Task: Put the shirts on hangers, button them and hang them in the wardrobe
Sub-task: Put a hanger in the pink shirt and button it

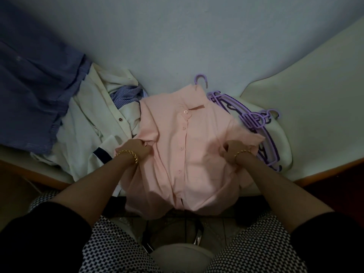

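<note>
Grasping pink button-front shirt (184, 154) at both sides with left grip (136, 149), right grip (234, 149) | overhanging bed edge (323, 173) at hem | flanked by purple plastic hangers (254, 117), cream shirt (88, 119).

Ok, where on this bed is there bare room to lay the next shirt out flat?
The widest bare patch is the sheet beyond the pink shirt, between the blue shirt and the cream cover. The cream cover itself is bare too. It is crowded beside the pink shirt: the white shirt pile on its left, the purple hangers on its right.
</note>
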